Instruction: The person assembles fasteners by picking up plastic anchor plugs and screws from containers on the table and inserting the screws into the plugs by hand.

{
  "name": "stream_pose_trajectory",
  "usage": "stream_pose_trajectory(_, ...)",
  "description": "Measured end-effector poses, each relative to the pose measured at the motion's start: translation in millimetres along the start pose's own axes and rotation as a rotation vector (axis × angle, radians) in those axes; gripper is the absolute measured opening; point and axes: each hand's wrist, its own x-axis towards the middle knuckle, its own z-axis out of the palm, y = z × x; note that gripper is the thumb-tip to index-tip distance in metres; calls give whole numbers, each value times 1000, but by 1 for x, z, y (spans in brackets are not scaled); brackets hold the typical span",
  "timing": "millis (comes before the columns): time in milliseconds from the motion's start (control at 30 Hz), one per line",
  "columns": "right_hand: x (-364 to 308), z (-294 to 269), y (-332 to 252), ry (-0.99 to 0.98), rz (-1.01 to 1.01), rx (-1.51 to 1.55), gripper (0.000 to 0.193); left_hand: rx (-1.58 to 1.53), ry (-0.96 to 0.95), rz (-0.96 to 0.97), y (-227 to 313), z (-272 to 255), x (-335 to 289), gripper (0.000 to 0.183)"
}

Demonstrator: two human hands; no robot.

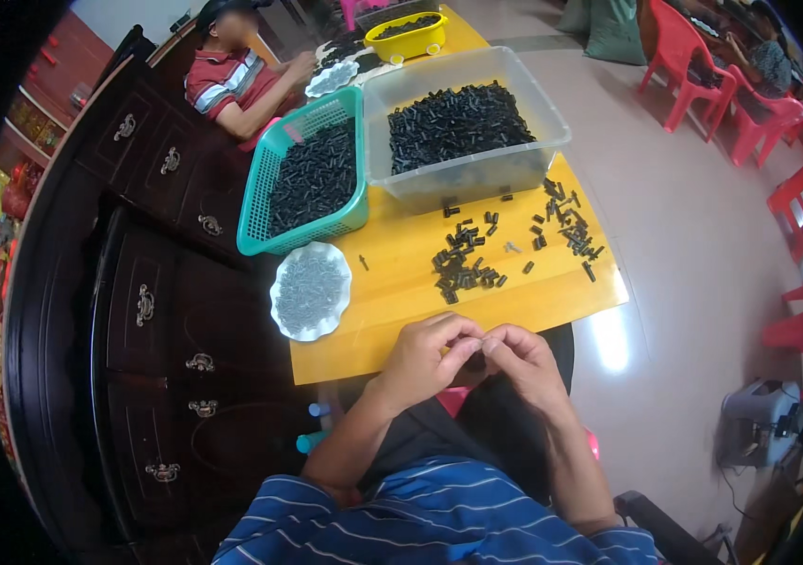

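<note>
Just past the near edge of the yellow table (364,344), my left hand (428,356) and my right hand (526,365) meet at the fingertips. Thumb and forefinger of each are pinched together. Whatever lies between them is too small and too covered to name. Beyond my hands is a loose pile of short black tube-like pieces (463,268), and a second scatter of black pieces (568,224) lies toward the right edge. Left of my hands, a white scalloped plate (290,330) holds many thin, clear or silvery bits.
A green basket (326,226) and a clear plastic tub (463,191), both full of black pieces, stand farther back. Behind them is a yellow basin (409,43). Another person (246,89) sits at the far left beside dark cabinets (152,282). Red chairs (689,71) line the right.
</note>
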Motion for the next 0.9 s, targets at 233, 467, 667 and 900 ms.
stream_pose_trajectory(233,3,-2,11,180,-173,-291,19,154,-8,13,-4,6,0,9)
stream_pose_trajectory(467,-1,-3,7,148,-180,-373,16,195,-143,-17,-6,-1,-2,12)
stream_pose_trajectory(667,0,-6,11,56,-146,-314,12,98,-203,-26,-7,-5,-3,13)
stream_pose_trajectory(900,0,-5,3,-149,13,-83,13,89,-240,67,-8,-14,-4,14)
